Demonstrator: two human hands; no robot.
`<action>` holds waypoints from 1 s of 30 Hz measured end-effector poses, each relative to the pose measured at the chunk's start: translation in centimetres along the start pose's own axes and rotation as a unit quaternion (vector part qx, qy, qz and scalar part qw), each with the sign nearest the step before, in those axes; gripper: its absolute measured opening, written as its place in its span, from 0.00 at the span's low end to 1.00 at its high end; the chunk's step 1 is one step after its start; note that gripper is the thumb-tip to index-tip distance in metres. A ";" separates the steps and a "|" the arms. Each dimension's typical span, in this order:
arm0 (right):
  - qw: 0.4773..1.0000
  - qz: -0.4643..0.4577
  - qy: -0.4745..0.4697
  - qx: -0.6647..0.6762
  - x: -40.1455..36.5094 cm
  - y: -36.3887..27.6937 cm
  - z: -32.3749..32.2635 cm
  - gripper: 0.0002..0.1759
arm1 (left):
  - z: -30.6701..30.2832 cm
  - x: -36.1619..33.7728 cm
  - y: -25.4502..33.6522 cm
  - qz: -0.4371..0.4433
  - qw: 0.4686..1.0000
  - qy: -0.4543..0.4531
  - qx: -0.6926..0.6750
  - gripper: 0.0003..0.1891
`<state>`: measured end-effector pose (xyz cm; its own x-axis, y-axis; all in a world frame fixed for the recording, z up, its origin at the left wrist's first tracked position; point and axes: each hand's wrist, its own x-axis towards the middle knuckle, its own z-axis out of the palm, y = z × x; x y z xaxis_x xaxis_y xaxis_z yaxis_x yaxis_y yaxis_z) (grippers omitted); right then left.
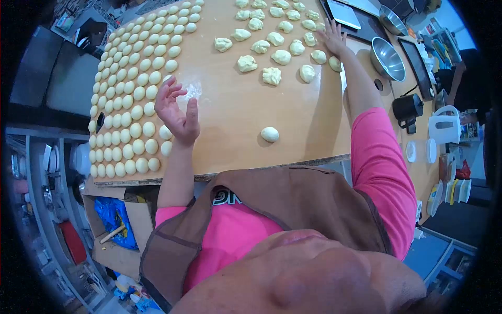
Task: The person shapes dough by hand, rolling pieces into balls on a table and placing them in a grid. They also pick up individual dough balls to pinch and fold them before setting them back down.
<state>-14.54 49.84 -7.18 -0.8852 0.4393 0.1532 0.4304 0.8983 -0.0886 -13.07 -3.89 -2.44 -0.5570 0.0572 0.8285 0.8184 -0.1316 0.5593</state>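
Many smooth round dough balls (137, 112) stand in rows on the left part of the wooden table (225, 125). Over the table, beside these rows, my left hand (179, 112) is raised with its fingers apart and nothing in it. Rough, unshaped dough pieces (271, 76) are scattered at the back right. My right hand (332, 38) reaches out flat near the right edge of those pieces, fingers spread. One smooth dough ball (270, 134) sits alone near the front edge. White flour (193, 91) dusts the surface by my left hand.
On the right are a metal bowl (388, 59), a black pitcher (408, 107), a white jug (444, 127) and a flat device (343, 14) on a dark tray. Another person's arm (458, 78) shows at far right. A cardboard box (110, 248) stands below the table's left front.
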 end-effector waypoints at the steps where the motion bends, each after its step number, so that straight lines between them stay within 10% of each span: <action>1: 0.999 0.001 -0.011 -0.044 -0.1 0.1 -0.2 0.45 | 0.0 0.1 -0.1 0.004 1.000 0.000 -0.003 0.31; 6: 0.996 0.017 -0.026 -0.079 3.4 2.9 3.6 0.46 | -0.1 0.1 0.2 0.003 1.000 -0.010 -0.003 0.31; 9: 0.975 -0.159 0.125 0.087 -1.8 -6.8 -6.0 0.43 | -0.1 -0.1 0.1 -0.008 1.000 -0.007 0.004 0.31; 10: 0.982 -0.184 -0.041 0.021 -1.5 -7.3 -7.6 0.34 | 0.0 -0.1 0.0 -0.007 1.000 -0.008 -0.008 0.31; 12: 0.926 -0.325 0.191 -0.029 -11.1 -15.5 -10.3 0.40 | 0.1 -0.2 0.2 -0.008 1.000 -0.011 -0.020 0.32; 14: 0.911 -0.404 0.077 0.043 -19.1 -18.1 -9.4 0.43 | 0.0 -0.1 0.5 0.005 1.000 -0.018 -0.012 0.33; 15: 0.914 -0.376 -0.126 -0.082 -21.9 -18.9 -9.9 0.45 | -0.2 0.0 0.5 0.003 1.000 -0.018 -0.012 0.33; 23: 0.916 -0.311 0.089 0.238 -23.0 -18.7 -9.7 0.39 | 0.1 -0.3 1.0 0.008 0.999 -0.018 -0.036 0.33; 25: 0.813 -0.490 -0.256 0.181 -28.1 -21.7 -6.5 0.35 | 0.0 -0.1 0.7 0.009 0.999 -0.008 -0.030 0.33; 30: 0.816 -0.548 -0.159 0.088 -25.4 -20.6 -4.9 0.36 | 0.2 -0.2 1.0 -0.042 0.998 0.017 -0.045 0.33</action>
<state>-0.09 20.27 -4.46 -0.7343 -0.6784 -0.0259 -0.6588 0.7212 -0.2141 -12.15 -3.88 -2.07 -0.6281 0.0386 0.7772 0.7540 -0.2166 0.6201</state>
